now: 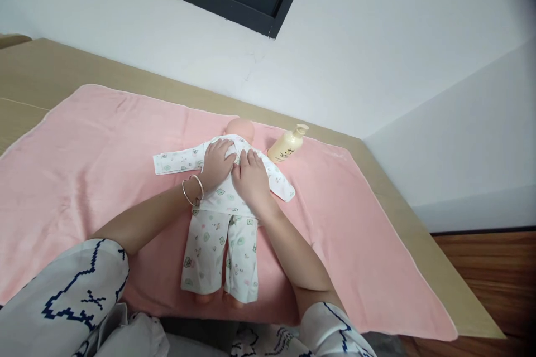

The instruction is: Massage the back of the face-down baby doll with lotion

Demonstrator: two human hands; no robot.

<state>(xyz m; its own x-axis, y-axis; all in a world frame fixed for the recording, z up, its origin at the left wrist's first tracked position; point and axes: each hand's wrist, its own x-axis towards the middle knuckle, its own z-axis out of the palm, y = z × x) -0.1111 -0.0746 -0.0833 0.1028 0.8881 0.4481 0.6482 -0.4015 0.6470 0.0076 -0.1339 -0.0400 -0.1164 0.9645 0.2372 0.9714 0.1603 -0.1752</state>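
Observation:
A baby doll (240,128) in white patterned top and trousers (220,251) lies on its back on a pink towel (84,145), head toward the wall. My left hand (216,163), with bracelets at the wrist, rests on the doll's chest with fingers curled on the cloth near the collar. My right hand (251,177) lies beside it on the chest, fingers together and pressed on the top's front. Whether either hand pinches the fabric I cannot make out.
A cream pump bottle (287,145) lies on the towel just right of the doll's head. The towel covers a light wooden table (422,240) set against a white wall; wooden floor shows at the right.

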